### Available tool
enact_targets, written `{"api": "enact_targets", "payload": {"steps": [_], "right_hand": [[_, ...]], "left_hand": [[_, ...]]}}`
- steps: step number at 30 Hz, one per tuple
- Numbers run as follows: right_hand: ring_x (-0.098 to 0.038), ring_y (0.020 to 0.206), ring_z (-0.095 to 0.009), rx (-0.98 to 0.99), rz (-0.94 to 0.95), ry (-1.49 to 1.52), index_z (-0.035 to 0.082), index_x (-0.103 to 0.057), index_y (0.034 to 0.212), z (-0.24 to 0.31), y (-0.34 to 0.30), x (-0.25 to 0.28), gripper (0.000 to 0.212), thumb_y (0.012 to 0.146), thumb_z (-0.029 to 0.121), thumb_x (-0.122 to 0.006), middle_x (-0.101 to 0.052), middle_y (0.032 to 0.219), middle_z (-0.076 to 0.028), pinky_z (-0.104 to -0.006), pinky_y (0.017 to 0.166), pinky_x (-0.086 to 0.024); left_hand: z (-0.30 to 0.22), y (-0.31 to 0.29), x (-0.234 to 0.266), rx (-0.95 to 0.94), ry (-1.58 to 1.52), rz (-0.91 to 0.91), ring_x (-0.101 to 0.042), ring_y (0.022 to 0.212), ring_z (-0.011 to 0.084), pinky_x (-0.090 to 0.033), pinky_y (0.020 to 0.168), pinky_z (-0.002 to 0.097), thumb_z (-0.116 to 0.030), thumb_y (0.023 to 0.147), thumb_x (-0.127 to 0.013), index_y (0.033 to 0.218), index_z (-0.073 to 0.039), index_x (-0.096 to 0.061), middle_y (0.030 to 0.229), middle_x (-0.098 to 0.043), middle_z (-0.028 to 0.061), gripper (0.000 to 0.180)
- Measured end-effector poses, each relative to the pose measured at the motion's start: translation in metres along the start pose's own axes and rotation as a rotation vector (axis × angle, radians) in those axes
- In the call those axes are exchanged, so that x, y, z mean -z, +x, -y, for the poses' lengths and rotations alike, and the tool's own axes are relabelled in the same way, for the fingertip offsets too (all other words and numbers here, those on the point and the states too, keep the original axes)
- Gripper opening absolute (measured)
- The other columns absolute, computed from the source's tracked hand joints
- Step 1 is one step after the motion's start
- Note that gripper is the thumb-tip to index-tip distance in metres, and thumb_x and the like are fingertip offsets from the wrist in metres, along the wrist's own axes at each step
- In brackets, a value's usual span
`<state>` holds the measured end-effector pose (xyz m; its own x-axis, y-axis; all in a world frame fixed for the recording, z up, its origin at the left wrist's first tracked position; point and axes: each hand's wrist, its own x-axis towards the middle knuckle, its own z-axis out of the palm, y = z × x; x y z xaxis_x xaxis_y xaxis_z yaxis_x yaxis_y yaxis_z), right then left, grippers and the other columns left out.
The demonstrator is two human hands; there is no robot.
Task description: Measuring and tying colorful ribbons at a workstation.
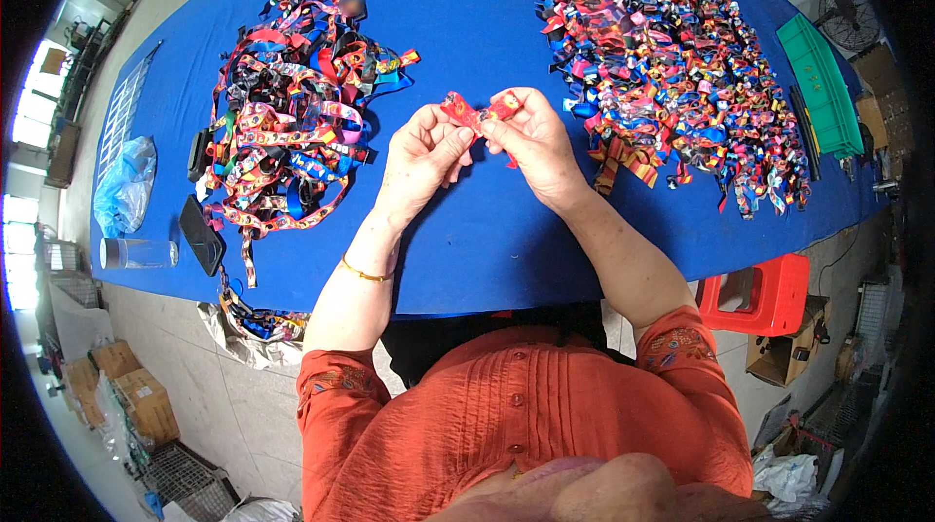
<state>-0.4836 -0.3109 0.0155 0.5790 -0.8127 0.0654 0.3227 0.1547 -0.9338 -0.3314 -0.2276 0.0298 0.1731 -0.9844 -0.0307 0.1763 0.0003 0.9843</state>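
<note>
Above the near half of the blue-covered table, my left hand [425, 154] and my right hand [538, 145] meet over a red printed ribbon [462, 111]. Both hands are closed, with thumbs and fingers pinching it near its middle. Its two ends flare up and outward in a bow shape, and a short red piece hangs below my right fingers. Whether it is knotted cannot be made out. To the left of my left hand lies a tangled heap of printed ribbon straps [292, 123]. Rows of folded, colourful ribbon bundles [662, 64] cover the table beyond my right hand.
A black phone [202, 236], a clear bottle [141, 253] and a blue plastic bag [127, 186] lie at the left edge. A green tray [820, 86] and a fan [845, 16] stand at the right. Beside the table is a red stool [791, 295].
</note>
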Motion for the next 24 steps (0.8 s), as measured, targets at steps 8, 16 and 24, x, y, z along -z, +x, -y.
{"api": "enact_targets", "payload": {"steps": [8,16,24], "right_hand": [[-0.059,0.074,-0.009,-0.001,0.104,0.073,0.001,-0.048,0.108,-0.004,-0.001,0.0,0.024,0.09,0.003,-0.063,-0.061,0.091,-0.005,-0.0222,0.064,-0.049],[-0.061,0.077,-0.008,-0.166,-0.011,-0.048,0.002,-0.054,0.1,0.001,-0.004,0.003,0.011,0.095,0.01,-0.059,-0.063,0.09,-0.006,-0.0213,0.061,-0.05],[-0.063,0.084,-0.011,-0.093,-0.1,-0.072,-0.001,-0.053,0.102,0.009,-0.008,-0.016,0.01,0.097,0.007,-0.055,-0.062,0.092,-0.008,-0.0258,0.073,-0.055]], "left_hand": [[0.002,0.002,-0.003,0.002,-0.011,0.0,-0.049,0.052,0.0034,-0.039,0.044,0.0183,-0.02,0.095,-0.062,0.096,-0.006,-0.059,0.069,-0.06,-0.0003,0.015],[0.002,0.001,-0.001,0.057,0.019,0.002,-0.045,0.052,0.0024,-0.032,0.046,0.0169,-0.023,0.097,-0.058,0.091,-0.009,-0.059,0.07,-0.059,-0.0024,0.014],[0.005,0.001,-0.006,0.072,-0.132,-0.046,-0.041,0.049,0.0032,-0.028,0.044,0.0182,-0.027,0.101,-0.048,0.091,-0.008,-0.057,0.064,-0.054,-0.0022,0.024]]}}
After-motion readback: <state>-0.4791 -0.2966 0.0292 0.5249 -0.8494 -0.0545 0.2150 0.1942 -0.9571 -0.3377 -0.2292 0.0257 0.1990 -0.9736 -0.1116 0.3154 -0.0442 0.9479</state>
